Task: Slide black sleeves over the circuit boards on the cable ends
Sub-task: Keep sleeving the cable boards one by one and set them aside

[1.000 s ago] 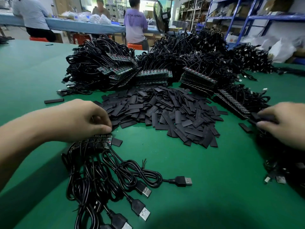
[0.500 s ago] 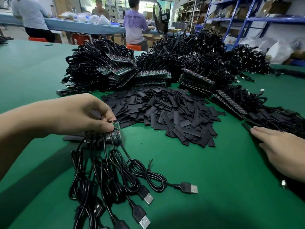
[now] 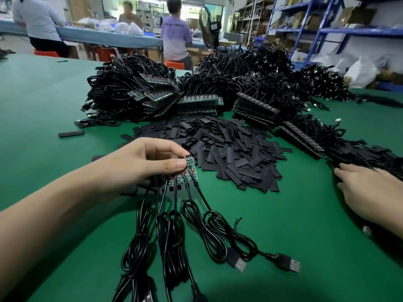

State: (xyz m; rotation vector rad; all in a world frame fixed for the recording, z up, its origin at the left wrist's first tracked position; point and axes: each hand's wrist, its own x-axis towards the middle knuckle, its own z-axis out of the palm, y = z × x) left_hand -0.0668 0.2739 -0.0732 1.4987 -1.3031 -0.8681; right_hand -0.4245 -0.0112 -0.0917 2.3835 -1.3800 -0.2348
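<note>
Green circuit boards (image 3: pixel 189 166) were pinched in the grip of the left hand (image 3: pixel 139 164); the right hand (image 3: pixel 370 192) lay flat, empty, and would best bring 1 black sleeve (image 3: pixel 239 163) mouth-first.

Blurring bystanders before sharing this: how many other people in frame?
3, all at the far blue table: grey-shirted person far left, person behind the table, purple-shirted person right of them. Others may hide behind the cable piles.

Matt black sleeves (image 3: pixel 231 153), glossy cables (image 3: pixel 209 232), metal USB plugs (image 3: pixel 294 265), green cloth table (image 3: pixel 305 214).
</note>
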